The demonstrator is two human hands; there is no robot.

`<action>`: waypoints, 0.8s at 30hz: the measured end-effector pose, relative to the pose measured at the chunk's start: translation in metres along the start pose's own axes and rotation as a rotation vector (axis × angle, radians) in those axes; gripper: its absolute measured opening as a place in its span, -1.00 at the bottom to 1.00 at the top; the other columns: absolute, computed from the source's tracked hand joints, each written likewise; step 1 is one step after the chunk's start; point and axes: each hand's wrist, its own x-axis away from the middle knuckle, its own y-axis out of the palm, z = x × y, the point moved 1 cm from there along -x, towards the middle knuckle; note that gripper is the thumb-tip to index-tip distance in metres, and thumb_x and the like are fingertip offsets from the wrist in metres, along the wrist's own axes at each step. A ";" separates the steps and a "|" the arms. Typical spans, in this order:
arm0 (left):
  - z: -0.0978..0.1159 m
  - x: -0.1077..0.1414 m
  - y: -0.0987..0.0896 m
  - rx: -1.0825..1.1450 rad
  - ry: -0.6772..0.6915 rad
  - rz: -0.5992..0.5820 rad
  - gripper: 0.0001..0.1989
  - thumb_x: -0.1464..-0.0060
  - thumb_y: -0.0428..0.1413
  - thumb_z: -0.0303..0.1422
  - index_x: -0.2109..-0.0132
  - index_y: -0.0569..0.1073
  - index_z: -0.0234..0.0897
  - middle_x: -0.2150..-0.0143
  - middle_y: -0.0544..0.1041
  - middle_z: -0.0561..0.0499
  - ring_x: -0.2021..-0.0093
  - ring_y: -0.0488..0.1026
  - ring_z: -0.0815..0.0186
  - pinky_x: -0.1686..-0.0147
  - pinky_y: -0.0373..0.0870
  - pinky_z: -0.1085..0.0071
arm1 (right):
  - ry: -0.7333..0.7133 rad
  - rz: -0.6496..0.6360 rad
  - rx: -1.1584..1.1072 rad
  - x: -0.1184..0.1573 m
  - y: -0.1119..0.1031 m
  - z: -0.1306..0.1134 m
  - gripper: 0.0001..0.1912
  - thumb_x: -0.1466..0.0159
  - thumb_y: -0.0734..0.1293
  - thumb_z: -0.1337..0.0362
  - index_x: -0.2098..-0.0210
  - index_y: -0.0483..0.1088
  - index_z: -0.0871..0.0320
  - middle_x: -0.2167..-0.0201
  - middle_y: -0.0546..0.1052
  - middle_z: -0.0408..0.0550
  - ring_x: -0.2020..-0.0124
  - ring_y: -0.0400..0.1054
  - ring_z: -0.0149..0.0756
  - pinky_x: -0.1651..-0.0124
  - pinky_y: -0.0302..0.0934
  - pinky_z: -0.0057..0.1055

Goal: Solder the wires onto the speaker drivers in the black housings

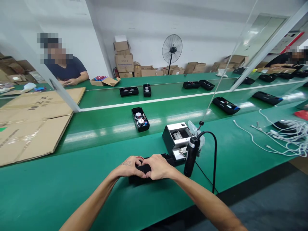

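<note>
As arms (96, 200) (197, 192) converge, hands (128, 167) (159, 166) grip case (138, 180); thumbs (141, 173) meet.

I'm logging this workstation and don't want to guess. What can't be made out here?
All in the head view:
- Inside of the black case: mostly covered by the left hand and right hand; whether their fingertips pinch anything there is hidden too.
- White cables: some cut off by the right edge.
- Small print on the stacked cartons: too small to read.
- Anything in the co-worker's hands: too small to tell.
</note>
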 end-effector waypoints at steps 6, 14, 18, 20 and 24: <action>-0.003 0.001 0.000 -0.065 0.029 0.032 -0.65 0.21 0.41 -0.10 0.55 0.47 -0.22 0.04 0.63 0.06 -0.02 0.51 0.11 0.06 0.38 0.34 | -0.179 0.387 -0.158 0.039 0.002 -0.005 -0.56 -0.22 0.46 0.38 -0.10 0.50 0.07 -0.04 0.62 0.02 -0.06 0.47 -0.11 -0.13 0.31 -0.20; -0.020 0.032 0.049 -0.340 0.196 0.181 -0.81 0.09 0.45 -0.32 0.43 0.56 -0.13 -0.14 0.61 0.09 -0.45 0.20 -0.08 -0.37 0.12 -0.03 | 0.447 1.458 -0.335 0.124 0.009 0.076 -0.54 -0.38 0.36 0.11 -0.20 0.33 0.14 -0.14 0.45 0.19 -0.11 0.40 0.00 -0.12 0.33 0.00; -0.043 0.045 0.084 -0.628 0.531 0.440 -0.84 0.03 0.40 -0.30 0.35 0.56 -0.10 -0.11 0.63 0.13 -0.46 0.16 -0.07 -0.37 0.08 -0.07 | 0.429 1.087 -0.832 0.123 0.032 0.100 -0.56 -0.35 0.39 0.02 -0.10 0.35 0.14 0.05 0.60 0.11 0.06 0.53 -0.07 -0.05 0.41 -0.11; -0.048 0.047 0.092 -0.674 0.619 0.510 -0.81 -0.01 0.38 -0.23 0.35 0.52 -0.12 -0.11 0.63 0.15 -0.49 0.10 -0.05 -0.40 0.02 -0.05 | 0.367 1.132 -0.944 0.117 0.039 0.103 -0.57 -0.28 0.46 0.05 -0.01 0.37 0.14 0.31 0.59 -0.05 0.28 0.51 -0.18 0.14 0.43 -0.22; -0.044 0.045 0.096 -0.677 0.657 0.575 -0.72 -0.05 0.38 -0.15 0.41 0.48 -0.14 -0.06 0.64 0.13 -0.46 0.16 -0.03 -0.37 0.06 0.00 | 0.300 1.197 -0.998 0.107 0.030 0.103 -0.60 -0.27 0.47 0.10 0.01 0.35 0.14 0.62 0.37 -0.32 0.62 0.27 -0.36 0.48 0.23 -0.37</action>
